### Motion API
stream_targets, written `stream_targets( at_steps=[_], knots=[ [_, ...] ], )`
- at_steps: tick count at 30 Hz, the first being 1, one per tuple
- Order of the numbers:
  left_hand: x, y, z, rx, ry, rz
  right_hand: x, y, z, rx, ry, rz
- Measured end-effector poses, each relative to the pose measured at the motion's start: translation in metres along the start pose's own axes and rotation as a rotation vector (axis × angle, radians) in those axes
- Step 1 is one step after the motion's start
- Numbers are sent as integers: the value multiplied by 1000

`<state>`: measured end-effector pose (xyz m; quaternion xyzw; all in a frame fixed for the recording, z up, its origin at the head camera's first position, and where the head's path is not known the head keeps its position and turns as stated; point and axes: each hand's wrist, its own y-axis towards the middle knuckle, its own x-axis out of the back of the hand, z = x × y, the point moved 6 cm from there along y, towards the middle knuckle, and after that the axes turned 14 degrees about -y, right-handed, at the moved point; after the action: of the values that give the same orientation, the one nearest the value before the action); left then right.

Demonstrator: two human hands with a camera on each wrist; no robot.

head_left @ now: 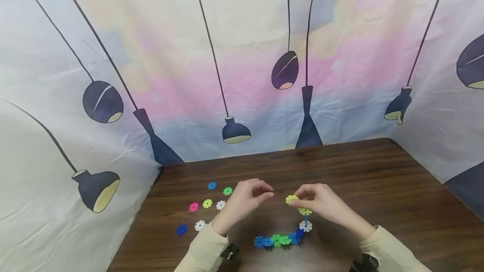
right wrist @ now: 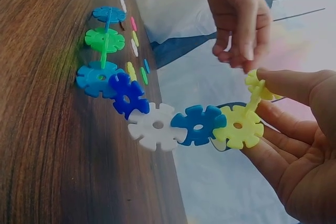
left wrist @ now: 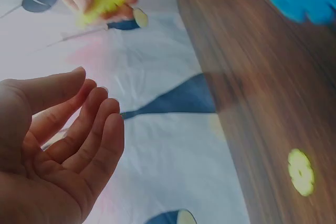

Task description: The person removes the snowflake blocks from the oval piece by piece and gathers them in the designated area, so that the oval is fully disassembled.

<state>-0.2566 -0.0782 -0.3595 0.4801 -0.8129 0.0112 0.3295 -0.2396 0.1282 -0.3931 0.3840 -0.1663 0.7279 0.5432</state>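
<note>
A chain of interlocked plastic snowflake discs (head_left: 276, 240) runs along the near side of the table and bends up at its right end. In the right wrist view its colours go from blue and green through dark blue, white (right wrist: 157, 125) and blue to yellow. My right hand (head_left: 323, 200) pinches the yellow disc (head_left: 291, 199) at the chain's end between thumb and fingers. To its left, apart from the chain, my left hand (head_left: 250, 196) hovers with loosely bent fingers. Nothing is between its thumb and fingers in the left wrist view.
Several loose discs lie on the left of the brown table (head_left: 363, 171), among them a pink disc (head_left: 193, 207), a dark blue disc (head_left: 182, 229), a white disc (head_left: 200, 225) and a green disc (head_left: 227, 191). A cloth with printed lamps (head_left: 236, 131) hangs behind the table.
</note>
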Motion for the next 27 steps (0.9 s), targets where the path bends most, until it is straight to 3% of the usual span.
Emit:
stream_targets(
  at_steps=[10, 27],
  knots=[
    [-15, 4, -16, -26, -61, 52, -1, 1, 0, 12, -18, -2],
    [-28, 5, -16, -44, -74, 113, 1, 0, 8, 43, -16, -5]
  ],
)
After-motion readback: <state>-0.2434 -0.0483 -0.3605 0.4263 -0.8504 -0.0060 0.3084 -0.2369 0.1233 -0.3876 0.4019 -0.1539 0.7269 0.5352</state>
